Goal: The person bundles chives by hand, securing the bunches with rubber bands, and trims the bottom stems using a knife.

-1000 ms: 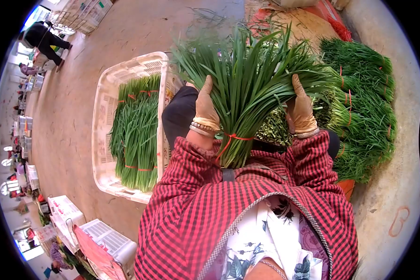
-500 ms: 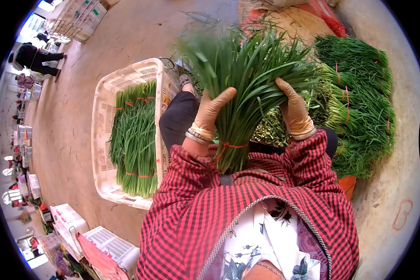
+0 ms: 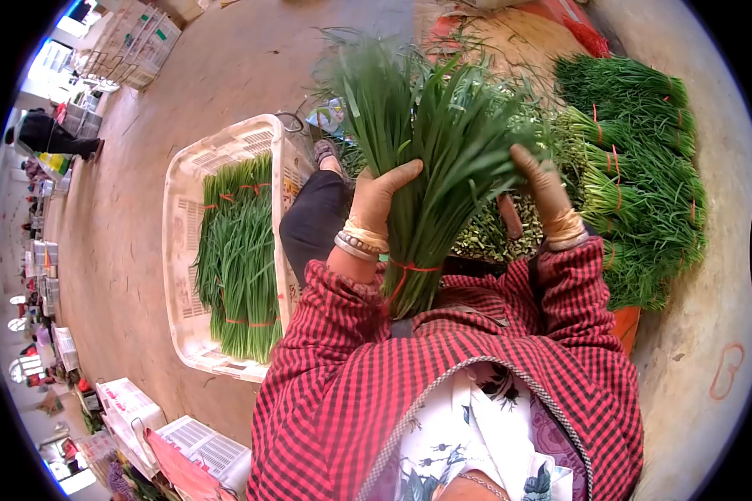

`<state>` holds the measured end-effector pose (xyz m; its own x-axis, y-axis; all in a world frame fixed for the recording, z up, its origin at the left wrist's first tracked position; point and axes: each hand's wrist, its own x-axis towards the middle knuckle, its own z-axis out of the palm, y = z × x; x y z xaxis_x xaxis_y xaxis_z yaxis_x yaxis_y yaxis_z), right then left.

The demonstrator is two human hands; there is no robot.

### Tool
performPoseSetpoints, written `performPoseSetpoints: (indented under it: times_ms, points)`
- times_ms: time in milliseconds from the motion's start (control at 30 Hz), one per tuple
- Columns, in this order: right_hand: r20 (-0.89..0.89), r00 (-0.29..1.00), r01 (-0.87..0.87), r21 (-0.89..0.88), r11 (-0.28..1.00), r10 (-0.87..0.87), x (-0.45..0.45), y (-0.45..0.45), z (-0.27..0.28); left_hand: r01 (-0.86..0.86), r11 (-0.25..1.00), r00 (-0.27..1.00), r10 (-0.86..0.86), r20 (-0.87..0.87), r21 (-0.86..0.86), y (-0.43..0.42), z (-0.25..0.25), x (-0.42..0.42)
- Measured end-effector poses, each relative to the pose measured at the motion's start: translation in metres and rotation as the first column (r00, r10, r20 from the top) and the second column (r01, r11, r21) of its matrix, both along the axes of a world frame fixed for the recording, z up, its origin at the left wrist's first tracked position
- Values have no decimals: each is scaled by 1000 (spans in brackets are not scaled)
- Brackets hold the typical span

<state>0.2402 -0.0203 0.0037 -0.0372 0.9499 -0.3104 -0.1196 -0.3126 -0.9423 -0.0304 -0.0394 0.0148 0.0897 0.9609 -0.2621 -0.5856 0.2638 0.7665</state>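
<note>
A bunch of garlic chives (image 3: 430, 184) stands upright in front of my lap, its leaves fanned out at the top. A red band (image 3: 414, 267) circles its lower stems. My left hand (image 3: 374, 204), in a tan glove, is closed around the bunch's left side, with the thumb across the front; its other fingers are behind the leaves. My right hand (image 3: 551, 196), gloved too, is at the right edge of the leaves, thumb and a finger apart. The leaf tips near both hands are blurred.
To my left stands a white plastic crate (image 3: 180, 275) holding banded bunches (image 3: 242, 242). More banded bunches (image 3: 639, 184) are piled at my right, beside the wall. Loose cut stems (image 3: 485, 238) lie in front of me. White crates (image 3: 205, 447) are at lower left; a person (image 3: 54, 134) is farther off.
My right hand has shifted right and its fingers have spread away from the leaves. My left hand keeps its hold on the bunch. The view has shifted slightly.
</note>
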Motion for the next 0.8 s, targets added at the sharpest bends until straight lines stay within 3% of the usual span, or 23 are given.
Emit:
performPoseSetpoints:
  times_ms: [33, 67, 133, 167, 233, 267, 333, 467, 533, 600, 633, 667, 733, 800]
  points:
    - [82, 983, 156, 105, 982, -164, 4, 7, 10, -9, 1000, 999, 9, -31, 13, 0, -2, 1]
    - [265, 949, 86, 309, 947, -173, 23, 22, 11, -4, 1000, 999, 4, -32, 10, 0, -3, 1]
    - [301, 840, 149, 672, 725, -452, 16, 28, 37, -10, 1000, 999, 11, -49, 22, 0, -2, 2]
    - [298, 839, 153, 675, 722, -456, 8, 26, 57, -5, 1000, 999, 7, -50, 25, 1, -2, 2]
    - [522, 813, -191, 659, 728, -259, -19, 16, 97, 3, 999, 997, 0, -75, 35, 1, -1, 4]
    - [520, 813, -186, 659, 729, -262, -35, 15, 105, 7, 999, 997, -5, -77, 34, 0, -1, 5]
    - [875, 407, -498, 452, 740, -261, -58, 14, 114, 26, 999, 998, -24, -51, 48, 0, -1, 9]
    - [832, 495, -578, 531, 619, -252, -53, 49, 75, 2, 999, 999, 0, -45, 47, -3, 3, 10]
    - [620, 774, -356, 598, 718, -133, -20, 61, 65, -32, 999, 999, 33, -32, 20, -1, -2, 2]
    - [778, 564, -260, 485, 835, -276, 5, 66, 77, -49, 999, 998, 50, -27, 12, -3, 0, 1]
    - [668, 519, -276, 722, 635, -534, 1, 65, 75, -58, 998, 998, 59, -24, 9, -3, 1, 1]
    - [669, 518, -277, 721, 635, -533, -2, 64, 76, -59, 998, 998, 59, -23, 8, -2, -1, 1]
    - [538, 633, -470, 838, 276, -556, -40, 43, 100, -57, 998, 998, 58, -21, 15, 1, -9, 6]
    - [711, 478, -722, 652, 231, -516, -75, 9, 97, -59, 998, 998, 60, -10, 34, 0, -2, 10]
